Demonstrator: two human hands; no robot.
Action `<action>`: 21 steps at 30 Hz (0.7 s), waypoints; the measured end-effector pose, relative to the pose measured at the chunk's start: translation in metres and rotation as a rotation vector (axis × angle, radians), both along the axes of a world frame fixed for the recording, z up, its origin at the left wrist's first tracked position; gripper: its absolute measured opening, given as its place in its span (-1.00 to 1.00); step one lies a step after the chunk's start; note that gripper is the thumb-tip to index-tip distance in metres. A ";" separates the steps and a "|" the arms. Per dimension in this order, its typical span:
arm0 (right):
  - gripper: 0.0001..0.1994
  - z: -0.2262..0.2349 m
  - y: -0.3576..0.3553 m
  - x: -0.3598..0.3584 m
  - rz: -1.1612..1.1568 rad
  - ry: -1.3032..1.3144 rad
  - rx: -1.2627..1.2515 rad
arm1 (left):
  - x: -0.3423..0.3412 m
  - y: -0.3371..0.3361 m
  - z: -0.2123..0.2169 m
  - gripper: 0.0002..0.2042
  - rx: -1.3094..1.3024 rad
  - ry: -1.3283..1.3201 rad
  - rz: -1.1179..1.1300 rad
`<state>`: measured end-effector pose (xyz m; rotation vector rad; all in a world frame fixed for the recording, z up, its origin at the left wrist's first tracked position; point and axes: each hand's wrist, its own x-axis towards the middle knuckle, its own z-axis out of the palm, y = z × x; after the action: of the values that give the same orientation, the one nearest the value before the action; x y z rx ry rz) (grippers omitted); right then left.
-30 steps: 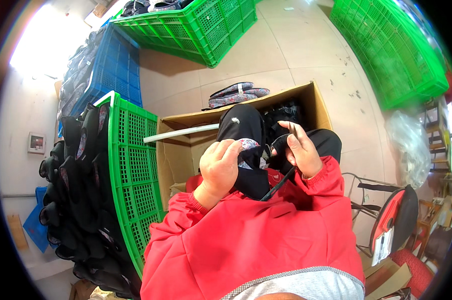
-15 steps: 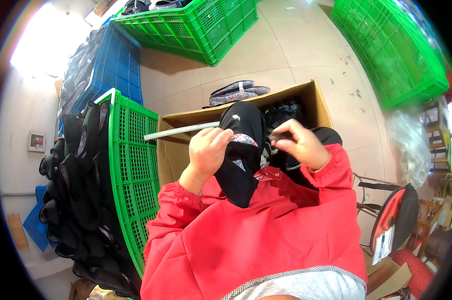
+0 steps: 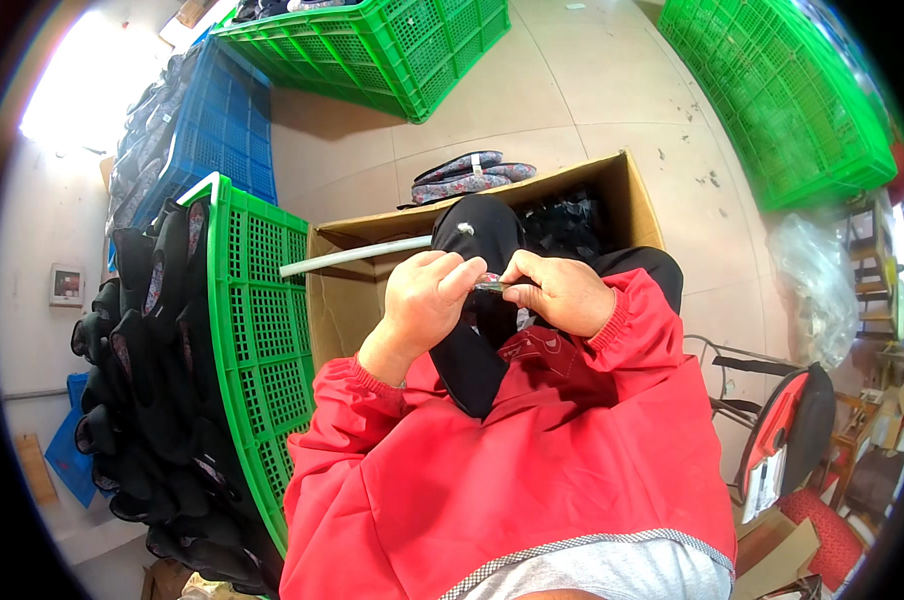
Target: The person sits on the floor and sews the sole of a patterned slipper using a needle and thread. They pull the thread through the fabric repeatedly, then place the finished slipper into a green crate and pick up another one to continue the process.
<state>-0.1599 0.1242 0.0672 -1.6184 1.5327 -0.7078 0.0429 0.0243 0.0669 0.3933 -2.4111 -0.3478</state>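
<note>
Thumb and forefinger of the right hand, apart from the left hand half a second ago, now close on the floral edge of the black piece beside the left's pinch, so both grip one spot, just nearer than the carton.

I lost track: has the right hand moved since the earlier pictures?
Yes: the right hand has moved left, toward the left hand, judged against the cardboard box.

Hands x2 | grn crates x3 | blu crate x1 | open cdbd box x1 | wht rod x1
</note>
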 end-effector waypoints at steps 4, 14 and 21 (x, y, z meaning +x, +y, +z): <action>-0.79 -0.006 -0.001 0.000 -0.007 -0.053 -0.003 | -0.001 0.001 0.001 -0.75 -0.020 -0.025 0.019; -0.81 -0.008 -0.002 0.002 -0.015 -0.011 0.030 | -0.002 0.003 0.004 -0.76 -0.019 -0.078 0.044; -0.56 -0.038 0.021 0.006 -0.041 -0.431 -0.143 | -0.023 0.001 0.028 -0.89 0.041 -0.122 0.051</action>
<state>-0.1538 0.1451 0.0293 -1.4198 1.2244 -1.1287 0.0200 0.0251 0.0951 0.5068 -2.5106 -0.3610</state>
